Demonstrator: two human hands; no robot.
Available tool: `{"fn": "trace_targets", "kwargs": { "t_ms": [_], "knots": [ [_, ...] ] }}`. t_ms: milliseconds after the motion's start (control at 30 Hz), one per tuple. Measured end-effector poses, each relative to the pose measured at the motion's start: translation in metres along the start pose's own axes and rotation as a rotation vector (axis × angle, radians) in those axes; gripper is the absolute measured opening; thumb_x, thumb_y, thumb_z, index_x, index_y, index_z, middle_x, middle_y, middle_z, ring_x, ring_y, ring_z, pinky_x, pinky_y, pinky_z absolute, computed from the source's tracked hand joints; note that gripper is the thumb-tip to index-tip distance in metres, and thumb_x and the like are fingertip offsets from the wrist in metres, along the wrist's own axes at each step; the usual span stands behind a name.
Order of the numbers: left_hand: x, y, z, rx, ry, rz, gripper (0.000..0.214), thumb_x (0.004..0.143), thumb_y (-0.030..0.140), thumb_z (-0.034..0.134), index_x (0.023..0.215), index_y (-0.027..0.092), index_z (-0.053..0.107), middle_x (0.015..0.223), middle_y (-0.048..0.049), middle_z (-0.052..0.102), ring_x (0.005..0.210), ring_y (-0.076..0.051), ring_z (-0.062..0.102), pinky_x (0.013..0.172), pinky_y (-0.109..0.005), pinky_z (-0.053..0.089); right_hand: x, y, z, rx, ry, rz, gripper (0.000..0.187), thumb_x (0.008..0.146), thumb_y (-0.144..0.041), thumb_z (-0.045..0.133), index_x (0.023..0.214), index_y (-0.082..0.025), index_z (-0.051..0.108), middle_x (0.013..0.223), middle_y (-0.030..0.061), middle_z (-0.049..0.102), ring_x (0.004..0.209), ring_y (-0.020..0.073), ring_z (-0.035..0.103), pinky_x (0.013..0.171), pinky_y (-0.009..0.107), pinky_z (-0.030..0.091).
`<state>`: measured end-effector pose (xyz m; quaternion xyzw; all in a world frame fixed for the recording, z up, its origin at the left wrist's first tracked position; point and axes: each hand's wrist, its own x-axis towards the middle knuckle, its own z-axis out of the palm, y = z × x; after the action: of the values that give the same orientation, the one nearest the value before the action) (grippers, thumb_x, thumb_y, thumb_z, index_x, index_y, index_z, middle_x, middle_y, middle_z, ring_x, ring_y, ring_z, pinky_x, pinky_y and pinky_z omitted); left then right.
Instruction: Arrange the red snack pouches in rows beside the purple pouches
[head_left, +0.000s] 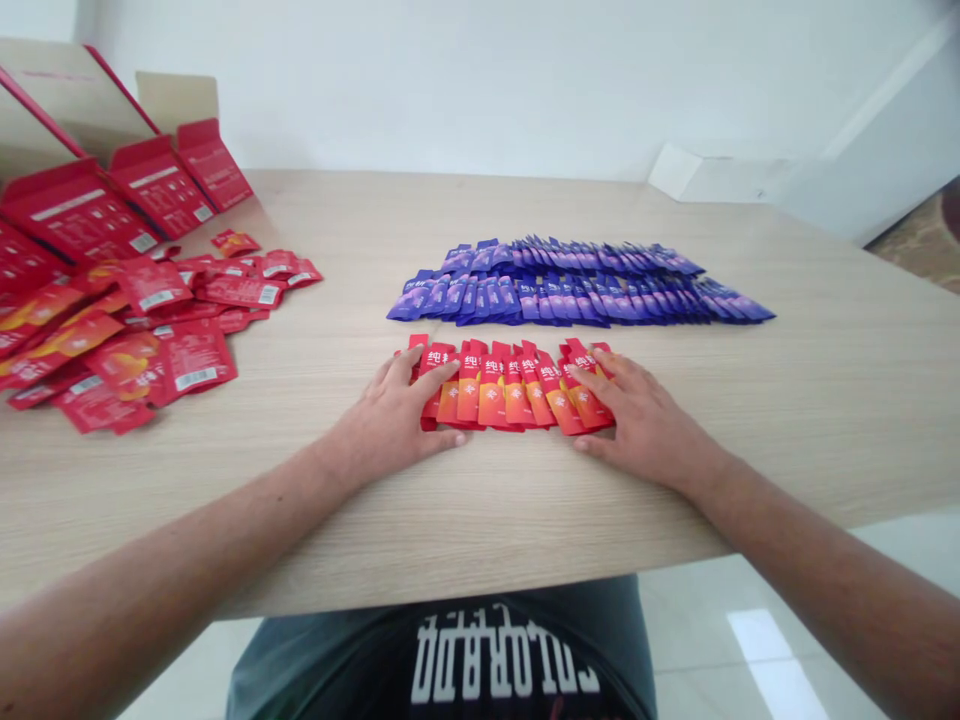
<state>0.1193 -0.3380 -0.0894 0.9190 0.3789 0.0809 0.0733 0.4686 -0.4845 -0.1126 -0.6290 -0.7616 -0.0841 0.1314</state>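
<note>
A short row of overlapping red and orange sachets [510,385] lies on the wooden table [525,500] just in front of me. My left hand [397,410] rests flat on the row's left end, fingers stretched over the sachets. My right hand [637,415] lies flat on the row's right end, fingers spread and touching the last sachets. Neither hand grips anything. Behind this row lie two long rows of overlapping purple sachets [577,285].
A loose heap of red sachets [142,320] covers the table's left side. Open red cartons [112,190] stand behind the heap at the far left. A white wall runs behind the table, and the table's near edge is at my waist.
</note>
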Motion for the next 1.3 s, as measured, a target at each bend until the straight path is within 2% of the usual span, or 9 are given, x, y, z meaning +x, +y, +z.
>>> {"fn": "trace_targets", "kwargs": {
  "t_ms": [167,367,700,867,1000,1200,1300],
  "knots": [
    [0.003,0.015,0.001,-0.026,0.091,0.025,0.085,0.087,0.066,0.076,0.161,0.033,0.049,0.18,-0.011,0.015,0.162,-0.044,0.027,0.13,-0.058,0.034,0.006,-0.015,-0.001,-0.036,0.027,0.009,0.091,0.092,-0.079,0.063,0.158,-0.017,0.056,0.162,0.0258,0.045,0.149,0.0475,0.043,0.126,0.067,0.035],
    [0.012,0.031,0.007,0.026,0.058,0.055,0.077,0.09,0.064,0.074,0.158,0.034,0.055,0.171,-0.0119,0.037,0.159,-0.044,0.033,0.13,-0.064,0.03,0.007,-0.022,-0.002,-0.025,0.017,0.043,0.087,0.092,-0.076,0.066,0.156,-0.017,0.059,0.163,0.0233,0.045,0.148,0.0467,0.043,0.126,0.066,0.034],
    [0.041,0.087,0.021,-0.012,0.04,0.083,0.081,0.09,0.064,0.074,0.163,0.043,0.045,0.172,-0.0107,0.036,0.158,-0.048,0.031,0.124,-0.072,0.033,-0.007,-0.004,-0.011,-0.02,0.03,0.089,0.09,0.093,-0.076,0.064,0.162,-0.02,0.051,0.166,0.0211,0.044,0.151,0.0447,0.042,0.127,0.065,0.034],
    [0.065,0.122,0.029,-0.016,0.05,0.111,0.085,0.088,0.065,0.076,0.164,0.043,0.043,0.17,-0.0128,0.037,0.156,-0.048,0.033,0.123,-0.071,0.033,-0.019,0.02,-0.015,-0.042,0.035,0.13,0.086,0.096,-0.075,0.061,0.163,-0.022,0.05,0.165,0.0208,0.045,0.151,0.0437,0.042,0.127,0.064,0.034],
    [0.087,0.157,0.041,-0.049,0.068,0.12,0.095,0.085,0.07,0.076,0.167,0.043,0.037,0.17,-0.0128,0.038,0.155,-0.049,0.032,0.121,-0.071,0.034,-0.032,0.048,-0.022,-0.059,0.037,0.169,0.083,0.097,-0.072,0.062,0.161,-0.019,0.052,0.163,0.0224,0.048,0.152,0.0433,0.042,0.125,0.063,0.037],
    [0.122,0.214,0.059,-0.121,0.107,0.153,0.095,0.085,0.078,0.07,0.166,0.04,0.038,0.17,-0.0139,0.039,0.153,-0.051,0.033,0.12,-0.075,0.033,-0.062,0.105,-0.035,-0.057,0.021,0.199,0.083,0.096,-0.069,0.065,0.163,-0.022,0.049,0.162,0.0218,0.048,0.151,0.0429,0.044,0.123,0.064,0.039],
    [0.143,0.246,0.067,-0.156,0.087,0.152,0.093,0.086,0.079,0.067,0.166,0.04,0.039,0.17,-0.0138,0.039,0.154,-0.052,0.033,0.119,-0.076,0.032,-0.078,0.14,-0.041,-0.041,0.014,0.2,0.084,0.096,-0.069,0.065,0.164,-0.022,0.048,0.163,0.0211,0.049,0.152,0.0428,0.043,0.123,0.064,0.039]
  ]
}}
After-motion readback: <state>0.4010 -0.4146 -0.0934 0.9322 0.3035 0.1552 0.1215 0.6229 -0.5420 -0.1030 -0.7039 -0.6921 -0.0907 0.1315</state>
